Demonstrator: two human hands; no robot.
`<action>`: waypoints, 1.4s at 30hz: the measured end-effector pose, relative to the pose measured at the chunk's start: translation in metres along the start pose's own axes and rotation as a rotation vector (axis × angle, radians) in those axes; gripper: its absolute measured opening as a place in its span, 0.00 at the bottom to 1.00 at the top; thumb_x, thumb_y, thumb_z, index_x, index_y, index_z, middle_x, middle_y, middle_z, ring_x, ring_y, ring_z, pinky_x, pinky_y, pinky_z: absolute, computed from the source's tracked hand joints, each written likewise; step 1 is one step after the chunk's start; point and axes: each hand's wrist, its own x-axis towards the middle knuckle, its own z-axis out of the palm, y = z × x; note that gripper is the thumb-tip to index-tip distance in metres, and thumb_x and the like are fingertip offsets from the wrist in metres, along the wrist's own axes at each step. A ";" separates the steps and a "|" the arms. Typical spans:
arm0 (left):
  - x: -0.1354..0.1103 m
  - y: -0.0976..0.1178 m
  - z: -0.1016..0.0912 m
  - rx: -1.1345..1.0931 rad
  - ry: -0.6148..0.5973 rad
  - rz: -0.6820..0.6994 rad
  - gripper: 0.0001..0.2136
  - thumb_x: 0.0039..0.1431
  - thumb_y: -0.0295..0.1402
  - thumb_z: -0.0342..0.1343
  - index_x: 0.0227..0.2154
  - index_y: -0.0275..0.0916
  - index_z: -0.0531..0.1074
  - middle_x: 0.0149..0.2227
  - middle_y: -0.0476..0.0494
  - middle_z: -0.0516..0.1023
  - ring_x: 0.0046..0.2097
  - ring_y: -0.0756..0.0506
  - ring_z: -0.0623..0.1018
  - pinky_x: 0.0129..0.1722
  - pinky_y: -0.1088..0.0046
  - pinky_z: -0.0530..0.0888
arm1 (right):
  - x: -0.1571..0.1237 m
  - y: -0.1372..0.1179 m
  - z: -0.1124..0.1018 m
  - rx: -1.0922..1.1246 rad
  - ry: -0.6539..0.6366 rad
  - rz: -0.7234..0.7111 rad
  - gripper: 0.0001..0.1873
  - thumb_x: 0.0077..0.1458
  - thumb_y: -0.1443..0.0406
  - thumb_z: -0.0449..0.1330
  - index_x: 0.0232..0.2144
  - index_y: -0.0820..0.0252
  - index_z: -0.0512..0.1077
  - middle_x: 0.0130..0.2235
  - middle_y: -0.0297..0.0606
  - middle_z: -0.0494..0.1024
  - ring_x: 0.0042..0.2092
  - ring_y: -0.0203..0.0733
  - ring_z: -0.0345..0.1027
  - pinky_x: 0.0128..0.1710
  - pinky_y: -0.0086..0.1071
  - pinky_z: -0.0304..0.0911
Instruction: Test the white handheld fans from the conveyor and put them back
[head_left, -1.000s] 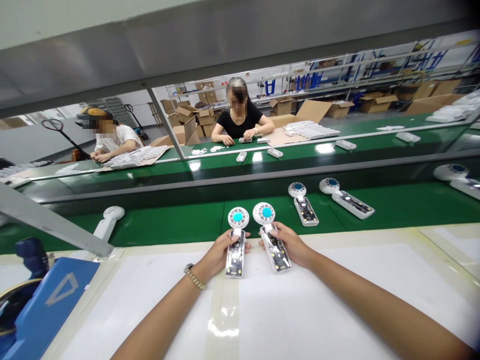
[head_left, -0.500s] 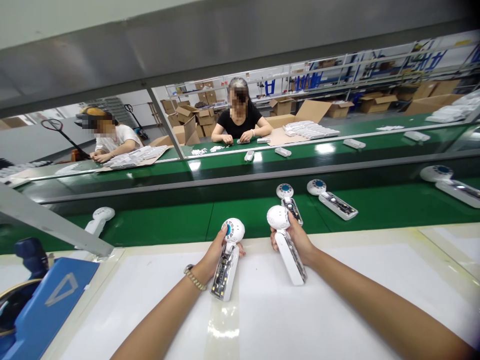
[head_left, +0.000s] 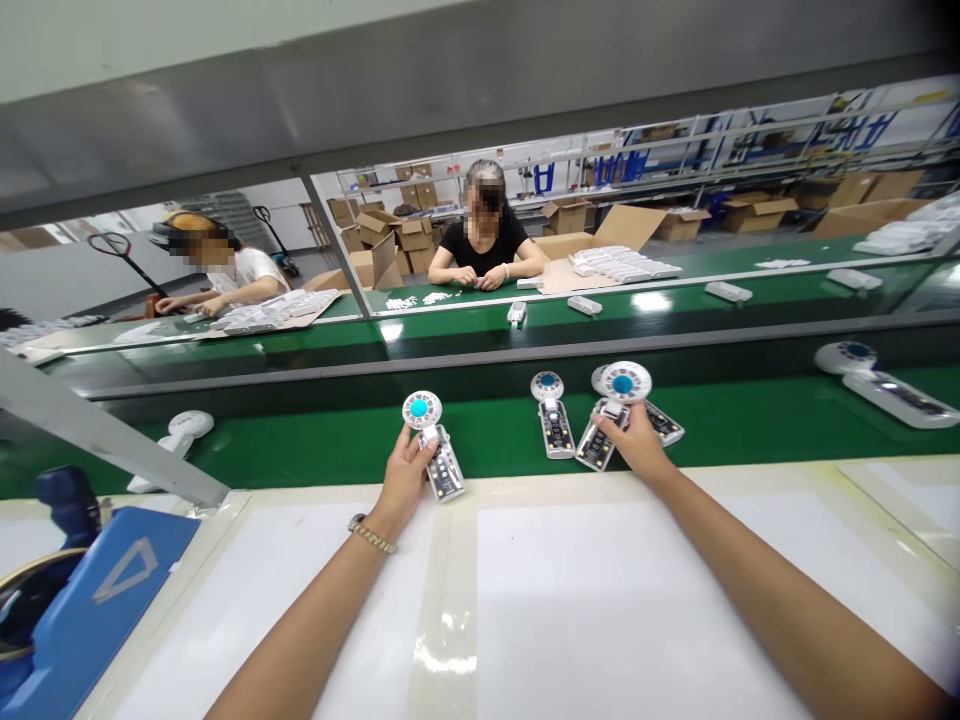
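Note:
My left hand (head_left: 406, 476) is shut around the handle of a white handheld device (head_left: 442, 463) at the near edge of the green conveyor belt (head_left: 315, 445). Its round head has a blue centre and its open handle shows a circuit board. My right hand (head_left: 637, 440) grips a matching device (head_left: 600, 447) and holds it above the belt. That device partly covers another one (head_left: 664, 426) lying behind it. A third device (head_left: 553, 415) lies on the belt between my hands.
A white work surface (head_left: 585, 590) with a vertical tape strip lies before the belt. A blue object (head_left: 97, 600) sits at lower left. More devices lie along the belt. Beyond a metal rail, co-workers (head_left: 484, 240) sit at a second belt among cardboard boxes.
Both hands have moved forward to the belt, and the devices in them now show their blue centres. The devices lying on the belt have shifted left.

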 end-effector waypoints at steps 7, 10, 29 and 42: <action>0.007 -0.010 -0.010 0.578 -0.047 0.114 0.37 0.52 0.42 0.56 0.61 0.41 0.46 0.59 0.38 0.60 0.58 0.40 0.63 0.55 0.62 0.61 | 0.001 0.015 0.003 -0.350 -0.370 -0.173 0.27 0.53 0.53 0.54 0.53 0.54 0.59 0.53 0.45 0.65 0.51 0.51 0.63 0.50 0.46 0.60; -0.005 -0.006 -0.008 0.907 -0.260 0.221 0.36 0.51 0.45 0.55 0.61 0.43 0.48 0.64 0.40 0.45 0.64 0.37 0.48 0.60 0.59 0.49 | -0.001 0.013 0.004 -0.449 -0.369 -0.303 0.20 0.55 0.55 0.52 0.49 0.54 0.64 0.51 0.44 0.67 0.52 0.51 0.61 0.51 0.47 0.58; 0.003 -0.022 -0.021 1.274 0.210 0.439 0.21 0.58 0.31 0.43 0.54 0.30 0.58 0.57 0.28 0.59 0.60 0.36 0.57 0.57 0.55 0.58 | -0.009 0.007 0.010 -0.549 0.115 -0.139 0.20 0.53 0.62 0.49 0.48 0.65 0.60 0.47 0.51 0.68 0.48 0.49 0.63 0.45 0.39 0.60; -0.008 -0.022 -0.006 1.389 0.186 0.545 0.22 0.56 0.30 0.45 0.53 0.29 0.56 0.60 0.26 0.51 0.62 0.34 0.50 0.59 0.48 0.49 | -0.014 -0.010 0.017 -0.419 -0.190 0.143 0.27 0.43 0.52 0.60 0.45 0.58 0.67 0.31 0.39 0.74 0.29 0.44 0.65 0.27 0.31 0.55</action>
